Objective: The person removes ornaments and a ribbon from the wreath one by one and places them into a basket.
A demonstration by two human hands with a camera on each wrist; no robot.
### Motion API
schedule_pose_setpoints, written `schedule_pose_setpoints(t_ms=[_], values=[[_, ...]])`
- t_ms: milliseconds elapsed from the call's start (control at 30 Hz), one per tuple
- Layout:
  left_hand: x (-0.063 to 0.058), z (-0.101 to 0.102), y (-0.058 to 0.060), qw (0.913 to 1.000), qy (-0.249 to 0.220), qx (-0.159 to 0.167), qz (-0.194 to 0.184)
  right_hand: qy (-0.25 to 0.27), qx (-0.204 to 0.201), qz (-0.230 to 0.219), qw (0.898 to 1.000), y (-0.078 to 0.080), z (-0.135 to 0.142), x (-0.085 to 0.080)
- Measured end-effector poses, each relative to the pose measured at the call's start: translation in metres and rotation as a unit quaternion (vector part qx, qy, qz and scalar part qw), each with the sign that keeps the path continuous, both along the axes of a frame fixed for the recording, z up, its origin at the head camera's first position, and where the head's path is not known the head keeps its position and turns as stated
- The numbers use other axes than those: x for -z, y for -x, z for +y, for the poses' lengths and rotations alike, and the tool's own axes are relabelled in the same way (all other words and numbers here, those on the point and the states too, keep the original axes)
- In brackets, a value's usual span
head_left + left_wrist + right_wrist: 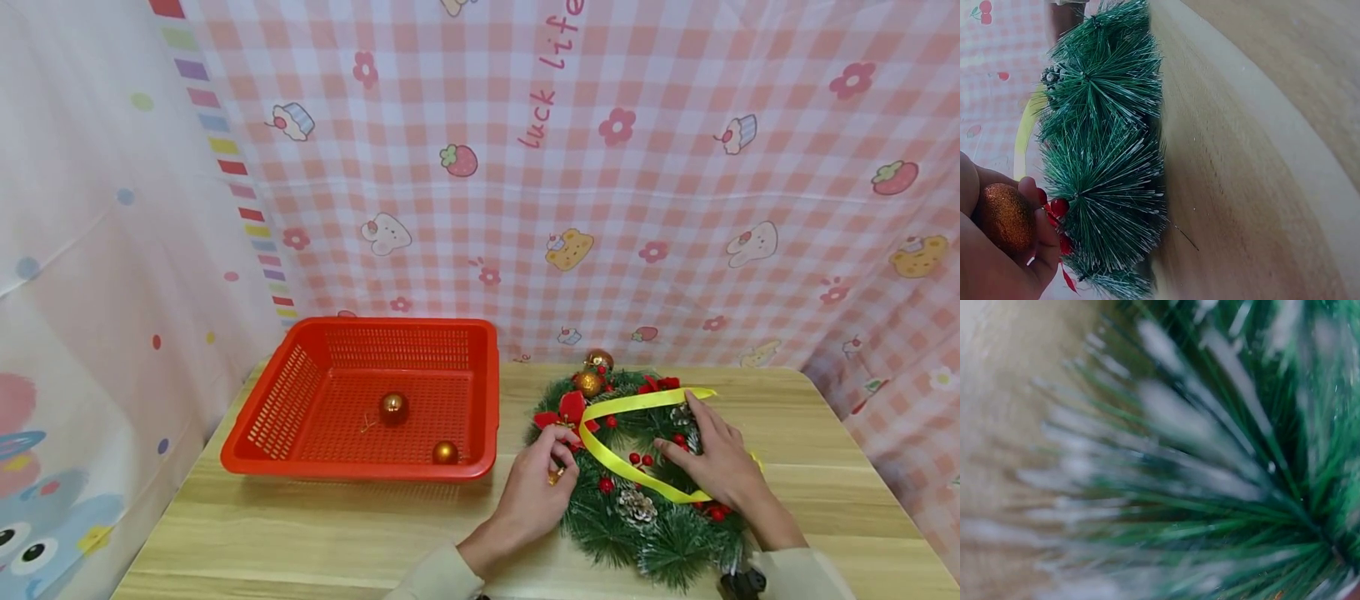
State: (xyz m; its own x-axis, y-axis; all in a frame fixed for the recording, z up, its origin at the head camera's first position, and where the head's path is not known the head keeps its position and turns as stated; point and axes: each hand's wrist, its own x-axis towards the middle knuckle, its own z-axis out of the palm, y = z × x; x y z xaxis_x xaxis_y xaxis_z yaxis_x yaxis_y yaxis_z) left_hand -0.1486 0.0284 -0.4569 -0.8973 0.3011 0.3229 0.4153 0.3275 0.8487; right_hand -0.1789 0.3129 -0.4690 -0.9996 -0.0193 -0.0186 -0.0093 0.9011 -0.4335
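A green Christmas wreath [678, 546] lies on the table, with red berries, pinecones and red flowers on it. My left hand [536, 483] is at its left side, fingers curled round a glittery gold bauble [1005, 217], close by red berries [1060, 207]. In the head view the fingers mostly hide this bauble. A yellow ribbon [637, 477] loops over the top of the wreath. On the wreath's right side rests my right hand [720, 458], fingers spread, fingertips at the ribbon's upper strand. Blurred snowy needles [1210, 475] fill the right wrist view.
Left of the wreath stands a red plastic basket [360, 468], holding a shiny bauble [393, 408] and a matte gold bauble [445, 452]. Two more baubles, one of them glittery [588, 383], sit at the wreath's far edge. Behind the table hangs a checked curtain [525, 208].
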Motion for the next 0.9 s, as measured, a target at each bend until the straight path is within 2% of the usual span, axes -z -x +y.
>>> schedule_pose_setpoints(t_ms=[200, 367, 500, 733, 900], values=[[0.001, 0.001, 0.000, 0.9990, 0.027, 0.021, 0.030, 0.001, -0.001, 0.000, 1.000, 0.001, -0.001, -0.001], [0.000, 0.001, -0.001, 0.9976, 0.042, 0.046, 0.029, 0.000, -0.002, 0.002, 1.000, 0.001, -0.001, -0.001], [-0.002, 0.000, -0.004, 0.9973, 0.038, 0.058, 0.023, -0.001, -0.003, 0.003, 1.000, 0.002, -0.001, -0.001], [-0.007, -0.003, -0.006, 0.9982, 0.003, 0.059, 0.004, -0.001, -0.003, 0.001, 1.000, 0.000, -0.001, -0.001], [-0.013, -0.005, -0.008, 0.9983, -0.002, 0.058, 0.002, -0.002, 0.000, -0.002, 1.000, 0.000, -0.001, -0.001]])
